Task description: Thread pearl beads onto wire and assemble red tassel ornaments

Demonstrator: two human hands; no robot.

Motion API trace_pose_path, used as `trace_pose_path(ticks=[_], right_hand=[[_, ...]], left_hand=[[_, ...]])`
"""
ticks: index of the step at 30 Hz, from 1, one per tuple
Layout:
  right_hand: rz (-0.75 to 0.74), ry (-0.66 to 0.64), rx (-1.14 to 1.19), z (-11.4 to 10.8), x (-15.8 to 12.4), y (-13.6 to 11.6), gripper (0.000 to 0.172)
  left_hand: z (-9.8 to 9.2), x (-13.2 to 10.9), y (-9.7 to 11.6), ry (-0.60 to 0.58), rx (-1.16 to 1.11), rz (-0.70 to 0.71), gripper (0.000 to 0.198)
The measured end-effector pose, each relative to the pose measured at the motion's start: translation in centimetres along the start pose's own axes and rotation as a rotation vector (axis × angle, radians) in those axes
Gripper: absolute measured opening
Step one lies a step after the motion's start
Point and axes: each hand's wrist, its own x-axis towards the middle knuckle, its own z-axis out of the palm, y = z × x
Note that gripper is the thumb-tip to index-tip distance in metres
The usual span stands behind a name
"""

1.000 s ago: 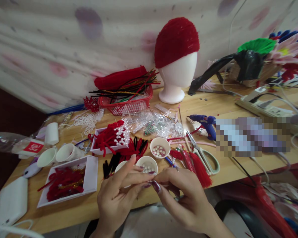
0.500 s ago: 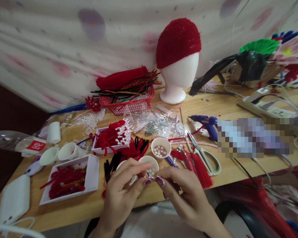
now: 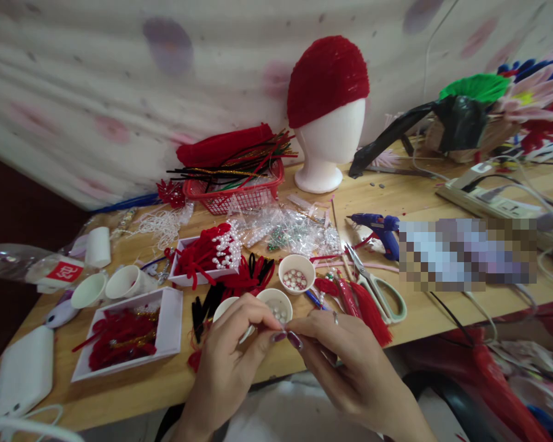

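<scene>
My left hand (image 3: 239,350) and my right hand (image 3: 340,356) meet at the fingertips over the table's front edge. Thumb and forefinger of each are pinched together on something tiny and pale, too small to name. Just behind the fingertips stands a paper cup of white beads (image 3: 278,307), its lower part covered by my hands. Beyond it is another cup holding pearl and red beads (image 3: 296,277). A third cup (image 3: 224,307) is mostly hidden behind my left hand. To the right lie a red tassel (image 3: 371,310) and scissors (image 3: 382,291) with pale green handles.
White boxes hold red chenille pieces (image 3: 124,337) and pearl-tipped red stems (image 3: 207,255). A red basket (image 3: 239,196) of chenille stems and a foam head (image 3: 334,147) in a red cap stand behind. A blue glue gun (image 3: 382,230), power strip (image 3: 492,199) and bottle (image 3: 27,264) are also there.
The fingertips of both hands have drawn closer together, still pinching. My right hand has turned slightly, and a ring now shows on it. The view has shifted a little.
</scene>
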Motion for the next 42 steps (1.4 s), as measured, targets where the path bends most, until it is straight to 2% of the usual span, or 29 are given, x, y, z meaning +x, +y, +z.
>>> trace_pose_path(ticks=[5, 9, 13, 22, 29, 42], right_hand=[[0.003, 0.013, -0.010, 0.2, -0.2, -0.1, 0.020], [-0.008, 0.036, -0.038, 0.3, -0.1, 0.1, 0.018], [-0.043, 0.072, -0.102, 0.5, -0.2, 0.1, 0.017], [-0.098, 0.073, -0.188, 0.4, 0.1, -0.5, 0.018], [-0.091, 0.061, -0.172, 0.5, 0.2, -0.6, 0.019], [-0.081, 0.073, -0.128, 0.6, 0.1, -0.6, 0.019]], left_hand=[[0.3, -0.4, -0.6, -0.001, -0.047, 0.011, 0.012], [0.1, -1.0, -1.1, 0.073, -0.110, 0.065, 0.018], [0.0, -1.4, -1.1, 0.061, -0.052, 0.128, 0.025], [0.0, -0.9, -1.1, 0.059, 0.011, 0.198, 0.017], [-0.1, -1.1, -0.8, 0.034, 0.102, 0.145, 0.008], [0.4, -0.9, -1.0, 0.064, 0.128, 0.177, 0.009]])
